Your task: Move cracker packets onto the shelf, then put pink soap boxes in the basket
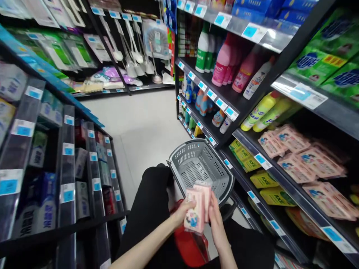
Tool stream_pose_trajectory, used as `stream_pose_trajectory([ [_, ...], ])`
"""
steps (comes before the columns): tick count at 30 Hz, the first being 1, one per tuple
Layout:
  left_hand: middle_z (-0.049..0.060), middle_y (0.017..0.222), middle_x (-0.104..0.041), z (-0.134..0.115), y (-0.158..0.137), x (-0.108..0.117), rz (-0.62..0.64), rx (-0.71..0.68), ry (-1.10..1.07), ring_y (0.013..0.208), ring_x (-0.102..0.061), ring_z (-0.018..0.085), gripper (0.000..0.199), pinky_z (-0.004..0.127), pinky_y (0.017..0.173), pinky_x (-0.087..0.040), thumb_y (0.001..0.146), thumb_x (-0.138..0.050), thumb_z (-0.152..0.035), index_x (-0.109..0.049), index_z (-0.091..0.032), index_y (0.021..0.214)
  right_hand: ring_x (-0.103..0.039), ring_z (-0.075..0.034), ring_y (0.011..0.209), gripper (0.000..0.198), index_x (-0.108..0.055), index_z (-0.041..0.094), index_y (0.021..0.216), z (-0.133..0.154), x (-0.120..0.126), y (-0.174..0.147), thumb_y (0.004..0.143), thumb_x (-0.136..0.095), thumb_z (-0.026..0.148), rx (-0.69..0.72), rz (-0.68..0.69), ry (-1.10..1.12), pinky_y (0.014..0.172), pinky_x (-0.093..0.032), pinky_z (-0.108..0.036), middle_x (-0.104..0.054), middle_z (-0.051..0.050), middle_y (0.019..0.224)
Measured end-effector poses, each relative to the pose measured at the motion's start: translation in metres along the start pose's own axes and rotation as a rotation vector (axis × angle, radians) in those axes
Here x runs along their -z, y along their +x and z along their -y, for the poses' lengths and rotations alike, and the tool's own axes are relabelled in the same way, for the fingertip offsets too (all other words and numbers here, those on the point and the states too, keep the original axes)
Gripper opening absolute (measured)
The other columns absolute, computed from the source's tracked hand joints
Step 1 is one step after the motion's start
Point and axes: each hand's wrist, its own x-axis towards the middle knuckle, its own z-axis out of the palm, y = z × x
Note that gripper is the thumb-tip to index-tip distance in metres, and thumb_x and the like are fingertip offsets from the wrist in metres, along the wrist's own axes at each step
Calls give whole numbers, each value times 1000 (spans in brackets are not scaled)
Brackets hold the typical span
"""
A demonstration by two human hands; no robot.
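Note:
My left hand (180, 214) is closed round a pink pack (195, 205) that looks like a wrapped soap bar, with a blue-and-white picture on its front. Just behind it, a second pink pack (206, 189) is gripped along its side by my right hand (215, 215). The two packs overlap and seem to touch, held above the near edge of a grey plastic shopping basket (176, 152). Similar pink packs (298, 164) lie in loose piles on the shelf to my right.
Shelves with bottles (221, 67) and yellow AXE packs (263, 179) run along the right. Toothpaste boxes (45, 209) fill the left rack. A red object (186, 246) sits below my hands. Pale floor (137, 123) stretches ahead to hanging brushes (137, 52).

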Motion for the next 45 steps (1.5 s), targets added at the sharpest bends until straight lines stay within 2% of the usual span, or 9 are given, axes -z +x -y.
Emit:
stream_pose_trajectory([
  [5, 12, 114, -71, -8, 3, -53, 57, -185, 105, 114, -60, 33, 72, 33, 98, -44, 60, -88, -17, -60, -13, 126, -42, -32, 136, 78, -25, 18, 148, 50, -23, -8, 86, -47, 59, 65, -269, -158, 111, -34, -51, -38, -17, 152],
  [8, 11, 120, -69, -18, -4, -60, 133, -213, 171, 124, -52, 33, 71, 32, 104, -39, 63, -87, -22, -59, -14, 127, -42, -35, 135, 79, -22, 18, 149, 58, -32, -8, 86, -42, 62, 71, -334, -212, 108, -35, -54, -37, -19, 151],
  [13, 13, 115, -70, -15, -9, -44, 124, -110, 98, 125, -51, 34, 63, 37, 106, -38, 72, -78, -46, -62, -13, 123, -44, -49, 127, 95, -27, 4, 148, 66, -47, -9, 79, -44, 68, -5, -255, -551, 101, -36, -63, -45, -29, 141],
  [18, 20, 105, -72, -25, -15, -46, 205, -6, 59, 105, -64, 38, 85, 46, 93, -47, 76, -48, -79, -63, -7, 120, -37, -38, 135, 77, -32, 14, 147, 72, -45, -33, 85, -50, 55, 264, -105, -493, 108, -33, -57, -41, -20, 147],
  [21, 20, 90, -74, -38, -16, -48, 258, 29, 75, 81, -69, 32, 88, 42, 78, -52, 88, -27, -74, -61, 0, 120, -43, -32, 131, 57, -43, 21, 139, 60, -31, -39, 90, -48, 49, 338, -94, -336, 108, -36, -52, -48, -15, 141],
  [25, 15, 73, -73, -39, -8, -25, 304, 84, 94, 59, -67, 26, 80, 38, 60, -52, 93, -23, -66, -59, 0, 123, -59, -28, 108, 50, -54, 19, 124, 11, -20, -26, 87, -52, 53, 205, -135, -54, 98, -45, -48, -58, -16, 128],
  [32, 17, 81, -75, -17, 26, 30, 329, 178, 101, 72, -71, 28, 80, 37, 71, -53, 88, -39, -69, -59, 1, 122, -59, -28, 118, 62, -44, 21, 136, -69, -32, -8, 90, -38, 62, 131, -52, 190, 90, -54, -46, -54, -18, 137],
  [40, 24, 95, -73, -9, 44, 29, 321, 311, 96, 86, -71, 35, 86, 44, 80, -51, 85, -40, -73, -59, 3, 121, -64, -27, 105, 69, -51, 13, 124, -74, -13, -8, 78, -56, 65, 122, -111, 112, 89, -53, -40, -62, -19, 124],
  [45, 17, 75, -75, 1, 51, 32, 192, 273, 70, 70, -70, 30, 66, 39, 74, -53, 88, -50, -59, -64, 0, 114, -65, -26, 105, 66, -45, 16, 130, -63, -13, -3, 79, -61, 56, 50, -164, 17, 84, -54, -36, -65, -16, 122],
])
